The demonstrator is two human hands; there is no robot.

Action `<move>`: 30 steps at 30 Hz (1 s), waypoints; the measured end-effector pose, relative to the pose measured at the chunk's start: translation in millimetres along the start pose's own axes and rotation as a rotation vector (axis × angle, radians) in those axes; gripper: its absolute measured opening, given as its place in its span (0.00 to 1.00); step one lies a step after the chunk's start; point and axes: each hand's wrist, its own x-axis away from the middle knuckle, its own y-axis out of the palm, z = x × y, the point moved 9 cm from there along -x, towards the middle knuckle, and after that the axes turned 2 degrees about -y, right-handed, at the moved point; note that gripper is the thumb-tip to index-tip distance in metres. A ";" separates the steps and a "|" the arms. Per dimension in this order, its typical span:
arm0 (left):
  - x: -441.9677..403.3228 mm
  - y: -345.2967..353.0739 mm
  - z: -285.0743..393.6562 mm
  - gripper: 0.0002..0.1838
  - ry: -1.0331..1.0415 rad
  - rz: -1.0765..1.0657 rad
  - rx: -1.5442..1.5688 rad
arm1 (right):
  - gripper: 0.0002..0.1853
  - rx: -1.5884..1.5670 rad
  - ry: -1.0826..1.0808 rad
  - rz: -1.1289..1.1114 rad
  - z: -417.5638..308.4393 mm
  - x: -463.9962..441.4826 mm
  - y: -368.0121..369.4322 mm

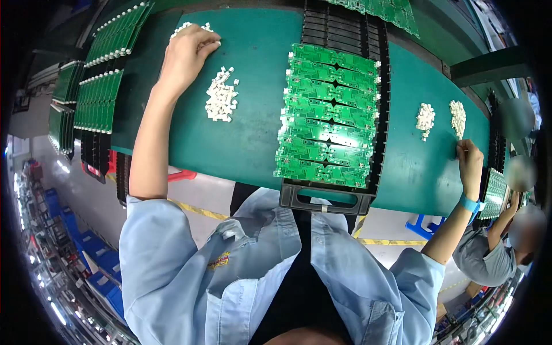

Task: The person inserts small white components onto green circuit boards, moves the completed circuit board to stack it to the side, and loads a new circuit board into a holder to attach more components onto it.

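At the far left of the mat, my left hand [185,56] is closed in a pinch, with a small white connector [218,43] showing at its fingertips. A heap of white connectors [190,27] lies partly hidden behind this hand, and a larger white pile [221,98] is just to its right. My right hand [471,158] has its fingers pressed together at the near end of a cream connector pile [457,118]; whatever is between them is too small to make out. Between my hands, a green circuit board panel [330,112] lies in a black rack [378,172], white connectors along both side edges.
Another cream connector pile [425,119] sits on the green mat [259,52]. Racks of upright boards [99,100] stand at the left. More boards [385,12] lie beyond the rack. A co-worker [487,259] is at the right, beside further boards [493,192].
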 end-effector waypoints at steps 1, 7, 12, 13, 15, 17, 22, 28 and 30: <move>-4.7 0.1 1.2 0.06 0.011 0.012 0.007 | 0.06 -0.002 -0.005 0.019 -6.3 3.7 -4.1; -4.4 -0.4 16.0 0.05 0.194 -0.017 -0.116 | 0.09 -0.421 -0.089 0.026 -131.9 -9.4 -24.8; -6.2 3.9 22.4 0.04 0.306 -0.063 -0.133 | 0.06 -0.819 -0.113 -0.159 -191.5 -27.5 4.5; -3.6 5.0 23.2 0.04 0.314 -0.081 -0.110 | 0.06 -0.810 -0.084 -0.168 -194.9 -31.1 9.7; -7.8 0.2 5.5 0.06 0.089 -0.090 0.089 | 0.04 -1.122 0.012 -0.273 -201.8 -38.5 25.7; -8.9 -1.8 4.0 0.06 0.075 -0.086 0.113 | 0.04 -1.101 0.043 -0.306 -205.1 -40.6 31.4; -0.1 -14.7 -0.1 0.07 -0.026 -0.022 0.138 | 0.03 -1.058 0.074 -0.442 -214.6 -35.4 42.8; 13.3 -29.9 25.0 0.08 -0.041 0.053 0.246 | 0.02 -1.021 0.060 -0.429 -219.0 -28.7 41.8; 18.4 -32.5 35.0 0.08 -0.043 0.052 0.347 | 0.03 -0.993 0.042 -0.423 -221.5 -26.4 41.4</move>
